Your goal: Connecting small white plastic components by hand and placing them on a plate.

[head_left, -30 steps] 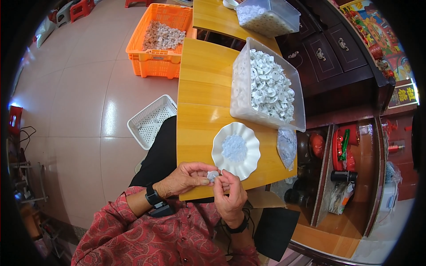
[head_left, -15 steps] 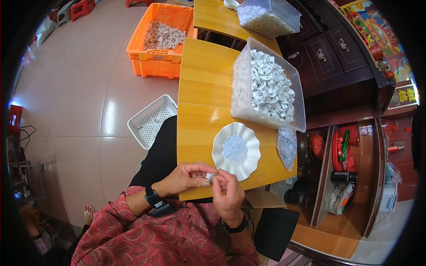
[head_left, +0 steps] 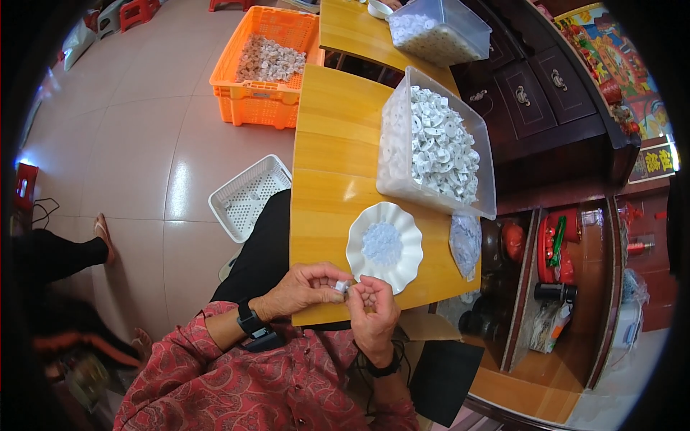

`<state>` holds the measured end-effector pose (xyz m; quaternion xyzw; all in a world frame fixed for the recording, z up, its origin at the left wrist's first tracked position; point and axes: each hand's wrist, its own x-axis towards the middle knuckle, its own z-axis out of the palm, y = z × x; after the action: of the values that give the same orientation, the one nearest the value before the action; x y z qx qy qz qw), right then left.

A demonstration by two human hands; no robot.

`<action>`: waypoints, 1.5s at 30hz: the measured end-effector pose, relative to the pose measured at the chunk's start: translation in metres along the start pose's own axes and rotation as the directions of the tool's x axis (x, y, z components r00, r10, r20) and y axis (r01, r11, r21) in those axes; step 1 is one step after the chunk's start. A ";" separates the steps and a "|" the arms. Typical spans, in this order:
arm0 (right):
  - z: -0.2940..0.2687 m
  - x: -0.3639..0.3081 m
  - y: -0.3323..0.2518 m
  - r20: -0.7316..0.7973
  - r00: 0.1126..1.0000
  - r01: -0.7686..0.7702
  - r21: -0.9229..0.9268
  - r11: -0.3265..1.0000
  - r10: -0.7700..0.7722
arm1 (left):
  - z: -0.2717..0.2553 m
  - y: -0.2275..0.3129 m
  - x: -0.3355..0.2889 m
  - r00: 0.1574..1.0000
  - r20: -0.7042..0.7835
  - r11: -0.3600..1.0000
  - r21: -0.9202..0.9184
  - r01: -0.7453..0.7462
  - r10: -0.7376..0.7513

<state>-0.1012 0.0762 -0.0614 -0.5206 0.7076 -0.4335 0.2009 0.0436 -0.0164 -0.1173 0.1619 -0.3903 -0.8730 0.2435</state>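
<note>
Your left hand (head_left: 305, 289) pinches a small, blocky white plastic piece (head_left: 341, 286), partly greyish; your right hand (head_left: 375, 314) curls against it, grip unclear.

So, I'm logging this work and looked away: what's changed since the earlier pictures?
Another person's dark-trousered leg and sandalled foot have come into view at the left. The small white piece appears turned in the left hand, which keeps hold; the right hand stays close beside it. The scalloped plate and tub stayed put.
</note>
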 end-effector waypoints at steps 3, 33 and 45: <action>0.002 0.000 0.000 -0.010 1.000 -0.028 0.027 0.999 0.028 | -0.001 -0.003 0.001 0.999 0.009 0.999 -0.001 -0.037 0.037; 0.010 0.001 -0.003 0.058 0.981 -0.195 0.383 0.903 0.187 | -0.002 -0.002 0.001 0.999 -0.010 0.997 -0.071 -0.032 0.031; 0.022 0.007 0.005 0.056 0.985 -0.170 0.325 0.930 0.160 | -0.008 0.018 -0.005 0.995 -0.066 0.994 0.086 -0.068 0.074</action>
<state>-0.0905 0.0611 -0.0768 -0.4248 0.6637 -0.5193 0.3307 0.0570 -0.0288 -0.1084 0.1879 -0.4233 -0.8407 0.2808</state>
